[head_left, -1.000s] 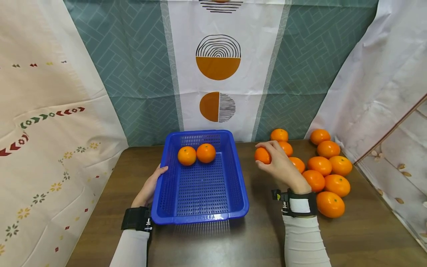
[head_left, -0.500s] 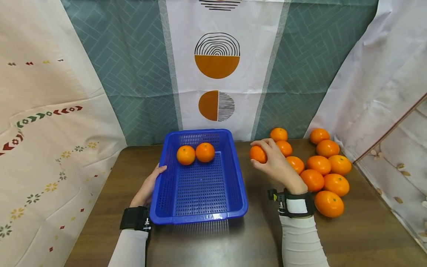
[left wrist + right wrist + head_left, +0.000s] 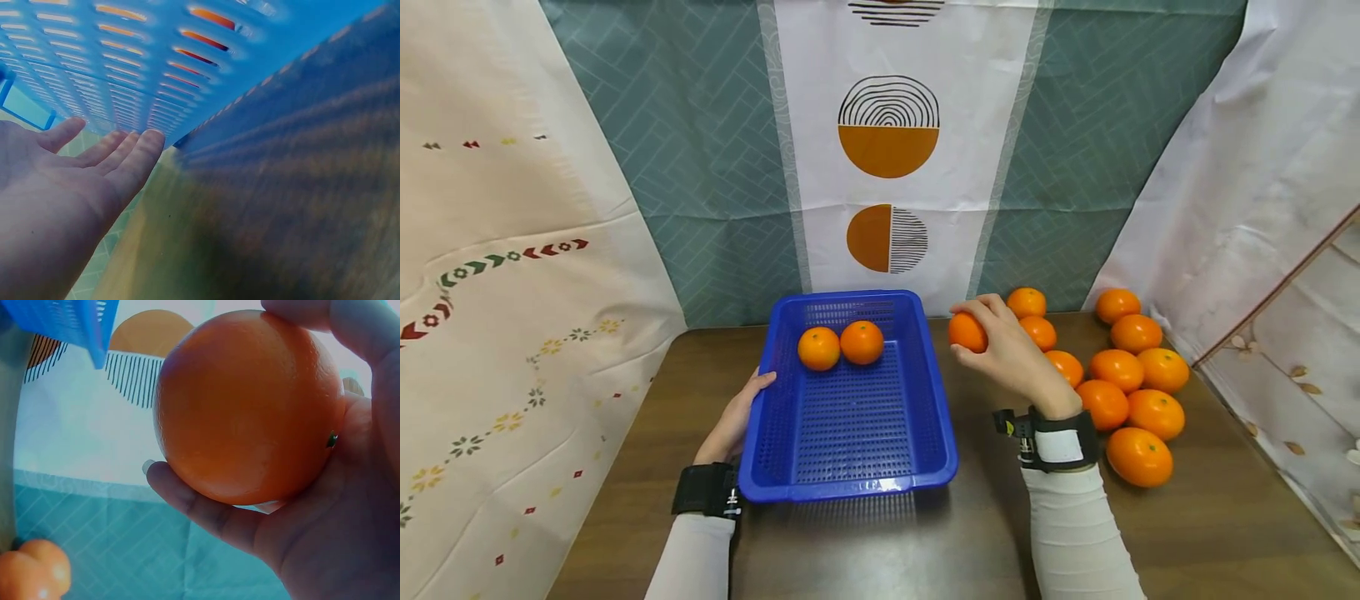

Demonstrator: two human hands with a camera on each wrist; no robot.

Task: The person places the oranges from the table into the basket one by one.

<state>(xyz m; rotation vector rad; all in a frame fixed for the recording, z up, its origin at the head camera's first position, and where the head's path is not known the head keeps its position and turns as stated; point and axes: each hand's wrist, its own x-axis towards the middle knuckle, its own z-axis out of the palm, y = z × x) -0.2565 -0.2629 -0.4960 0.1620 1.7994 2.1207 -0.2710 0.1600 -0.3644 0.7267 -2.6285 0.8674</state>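
My right hand (image 3: 1018,362) grips an orange (image 3: 967,332) between thumb and fingers, above the table just right of the basket. In the right wrist view this orange (image 3: 247,412) fills the middle, its green stem spot towards the palm. The blue perforated plastic basket (image 3: 853,429) holds two oranges, a left one (image 3: 819,348) and a right one (image 3: 862,342), side by side near its far end. My left hand (image 3: 733,421) lies along the basket's left side, thumb near the rim. In the left wrist view its fingers (image 3: 140,153) are fairly straight by the slotted wall (image 3: 131,62).
Several loose oranges (image 3: 1117,370) lie on the brown wooden table (image 3: 880,550) to the right, some close behind my right hand. A patterned cloth (image 3: 887,167) hangs at the table's back edge. Pale cloths stand at the left (image 3: 527,333) and right (image 3: 1232,208).
My right hand has moved left and slightly up with the orange, away from the loose oranges and closer to the basket. The left hand and basket stay put.
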